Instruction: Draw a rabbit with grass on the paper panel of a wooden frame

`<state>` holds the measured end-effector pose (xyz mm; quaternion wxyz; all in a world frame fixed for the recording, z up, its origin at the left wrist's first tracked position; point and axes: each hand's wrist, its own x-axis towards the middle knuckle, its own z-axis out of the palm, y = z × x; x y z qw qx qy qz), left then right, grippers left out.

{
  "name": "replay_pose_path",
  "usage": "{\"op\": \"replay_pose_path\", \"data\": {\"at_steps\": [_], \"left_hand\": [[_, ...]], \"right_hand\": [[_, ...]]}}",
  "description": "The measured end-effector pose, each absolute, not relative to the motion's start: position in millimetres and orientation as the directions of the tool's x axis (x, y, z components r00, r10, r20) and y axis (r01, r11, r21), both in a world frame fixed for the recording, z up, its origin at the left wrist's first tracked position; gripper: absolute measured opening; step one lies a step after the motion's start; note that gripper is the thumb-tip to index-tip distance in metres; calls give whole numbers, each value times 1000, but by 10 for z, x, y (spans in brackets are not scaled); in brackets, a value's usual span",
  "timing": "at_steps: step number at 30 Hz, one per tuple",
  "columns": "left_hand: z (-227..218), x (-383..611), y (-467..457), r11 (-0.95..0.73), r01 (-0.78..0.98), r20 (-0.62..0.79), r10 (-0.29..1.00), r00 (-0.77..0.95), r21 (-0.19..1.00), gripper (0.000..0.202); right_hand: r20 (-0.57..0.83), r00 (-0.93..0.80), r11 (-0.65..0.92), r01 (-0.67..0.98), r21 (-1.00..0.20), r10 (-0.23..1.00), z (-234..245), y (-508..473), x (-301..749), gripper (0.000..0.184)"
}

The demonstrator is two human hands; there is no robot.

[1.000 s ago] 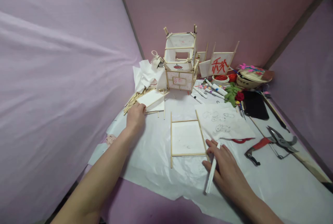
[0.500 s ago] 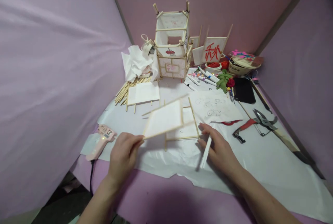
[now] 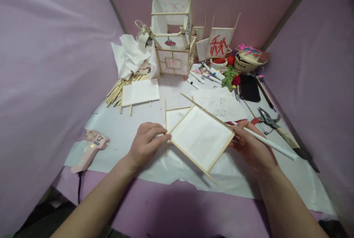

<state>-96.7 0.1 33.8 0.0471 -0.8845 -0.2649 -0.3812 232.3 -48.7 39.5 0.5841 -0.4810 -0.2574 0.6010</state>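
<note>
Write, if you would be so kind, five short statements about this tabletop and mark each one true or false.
1. The left hand and the right hand both hold one square white panel framed with pale wooden sticks. True.
2. The right hand also holds a red flower. False: it holds a slim white pen.
3. A pink pistol-shaped glue gun lies right of both hands. False: the glue gun lies left of them.
4. Red-handled metal shears lie right of the white sketched paper. True.
5. The stick-and-paper tower lies toppled. False: the tower stands upright.
</note>
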Motion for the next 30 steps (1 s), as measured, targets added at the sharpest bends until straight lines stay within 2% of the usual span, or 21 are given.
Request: {"op": "replay_pose_path", "data": {"at_steps": [2,4,6,7,9,10,12,14,16,20,24,30], "left_hand": [[276,-903,70,-743,626,720,567,401,236,23],[218,-834,98,-592,643,675,721,153,486,29],[173,-776,84,-432,481,519,852,-59,763,41],[157,-756,63,-347,357,407,907,-108,867,42],[138,-738,7,-173,184,191,978,-83,968,34],[134,-739,-23,-121,185,130,991,-38,975,31],[130,-752,-70,-169,359,161,986,52,918,29],[123,-765,-92,-323,564,288,945,154,760,25],[106,-768,-95,-422,679,358,901,244,600,26],[61,-755,-90,-406,806,303,906,295,431,37],[45,-731,-82,-346,864,236,932,274,366,46],[91,-691,-101,-324,875,194,943,269,359,46]], "right_hand": [[-307,127,-227,-428,-875,943,366,-513,2262,37],[-349,90,-276,-445,-852,933,327,-537,2176,40],[-372,82,-291,-479,-828,924,288,-552,2089,43],[-381,91,-291,-493,-820,920,271,-554,2052,44],[-396,117,-289,-507,-812,911,244,-545,2000,44],[-400,133,-283,-511,-812,907,236,-535,1987,45],[-392,181,-253,-515,-819,902,228,-509,1983,45],[-367,253,-199,-511,-836,895,230,-482,2002,46],[-340,334,-140,-501,-854,879,237,-463,2034,45],[-300,444,-61,-476,-877,844,257,-448,2115,42],[-268,523,-19,-432,-902,809,301,-432,2213,40],[-208,594,73,-413,-908,777,328,-412,2328,38]]}}
